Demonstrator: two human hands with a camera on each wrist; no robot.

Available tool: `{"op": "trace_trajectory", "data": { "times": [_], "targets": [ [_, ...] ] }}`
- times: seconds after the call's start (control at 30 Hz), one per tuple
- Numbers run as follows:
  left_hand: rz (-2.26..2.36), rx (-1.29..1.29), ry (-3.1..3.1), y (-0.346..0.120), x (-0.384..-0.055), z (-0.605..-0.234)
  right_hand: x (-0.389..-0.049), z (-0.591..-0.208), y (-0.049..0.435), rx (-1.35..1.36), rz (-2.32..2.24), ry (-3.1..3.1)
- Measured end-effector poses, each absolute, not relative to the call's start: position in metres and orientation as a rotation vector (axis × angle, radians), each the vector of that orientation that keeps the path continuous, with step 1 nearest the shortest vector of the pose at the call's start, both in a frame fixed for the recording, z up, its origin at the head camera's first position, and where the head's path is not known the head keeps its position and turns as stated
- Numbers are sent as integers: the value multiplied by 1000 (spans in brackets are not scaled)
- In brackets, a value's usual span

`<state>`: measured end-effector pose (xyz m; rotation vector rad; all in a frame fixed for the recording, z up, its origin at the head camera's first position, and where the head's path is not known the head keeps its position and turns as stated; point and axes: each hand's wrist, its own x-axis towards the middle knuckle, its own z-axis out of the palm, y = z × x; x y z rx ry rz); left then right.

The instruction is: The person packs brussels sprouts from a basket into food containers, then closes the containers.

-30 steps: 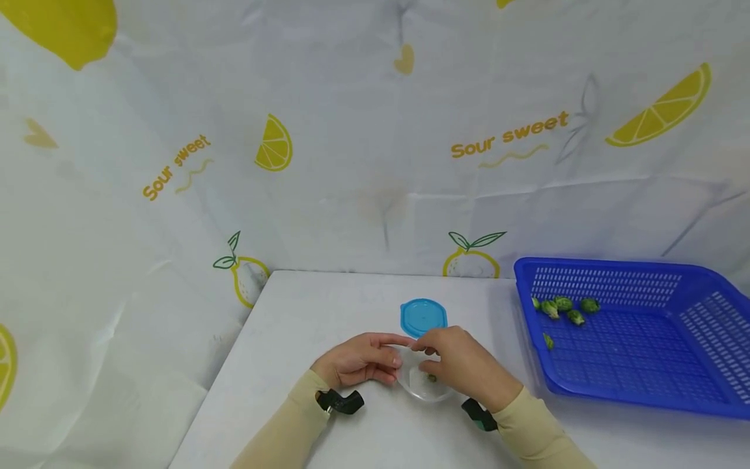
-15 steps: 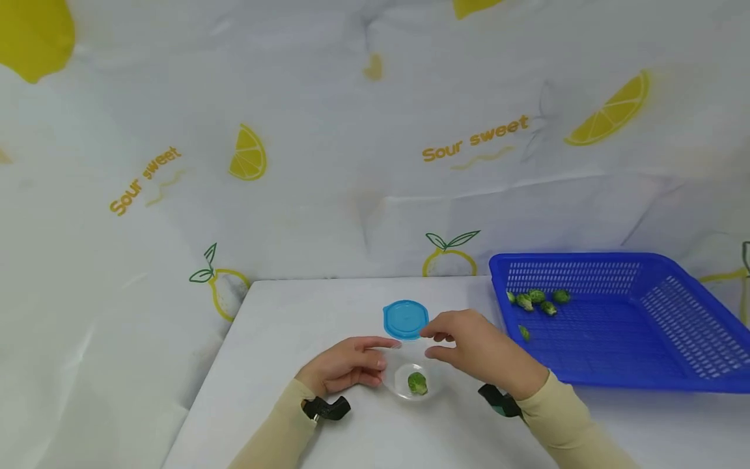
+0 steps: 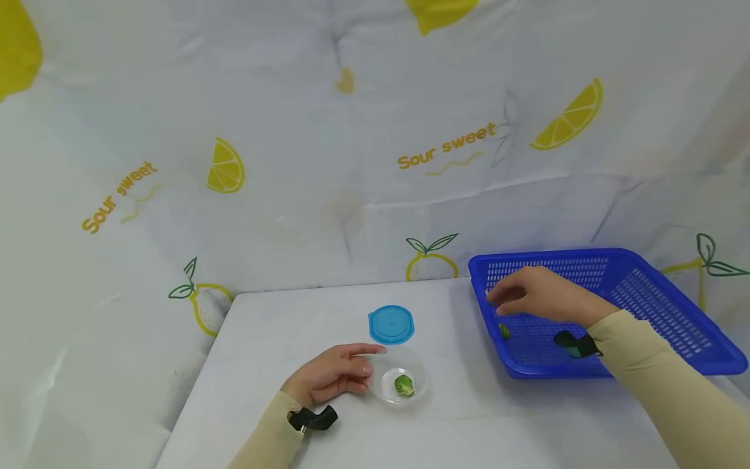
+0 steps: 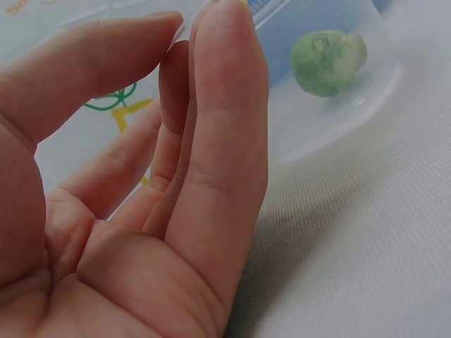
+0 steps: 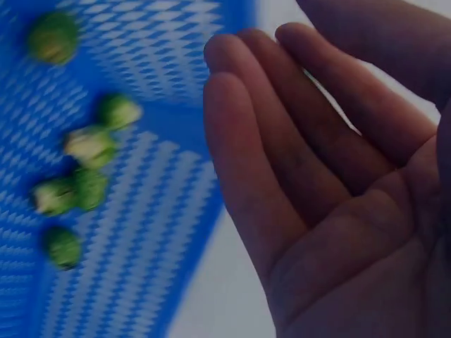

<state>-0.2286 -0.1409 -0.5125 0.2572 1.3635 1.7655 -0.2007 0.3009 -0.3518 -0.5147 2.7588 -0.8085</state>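
A clear plastic bowl (image 3: 418, 378) stands on the white table, and one Brussels sprout (image 3: 404, 385) lies in it. At its left side my left hand (image 3: 328, 376) holds the rim between thumb and fingers. The left wrist view shows the sprout (image 4: 328, 63) past my fingers. My right hand (image 3: 545, 296) hovers over the left part of a blue perforated basket (image 3: 539, 358), fingers loosely bent, holding nothing. Several Brussels sprouts (image 5: 90, 146) lie in the basket in the right wrist view; from the head view, most are hidden behind that hand.
A round blue lid (image 3: 391, 324) lies flat on the table (image 3: 293, 326) just behind the bowl. Behind the table hangs a white sheet (image 3: 305, 228) with a lemon print. The basket takes up the table's right side.
My right hand has let go of the sprout in the bowl and moved right, over the basket. The left hand stays at the bowl. The head view has turned rightward.
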Motion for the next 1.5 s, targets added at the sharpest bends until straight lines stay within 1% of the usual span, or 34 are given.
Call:
{"op": "trace_trajectory", "data": {
  "times": [0.13, 0.27, 0.5, 1.0, 1.5],
  "targets": [
    [1775, 261, 1342, -144, -226, -511, -217, -372, 323, -461, -850, 2637],
    [1779, 260, 1343, -145, -225, -510, -228, -390, 333, -410, -894, 2535],
    [1778, 287, 1336, -143, -226, -508, -239, -411, 342, -438, -842, 2509],
    [1790, 278, 1318, -142, -228, -512, -245, -419, 328, -405, -722, 2571],
    [1791, 291, 1320, -142, -229, -511, -246, -418, 323, -401, -649, 2612]
  ]
}}
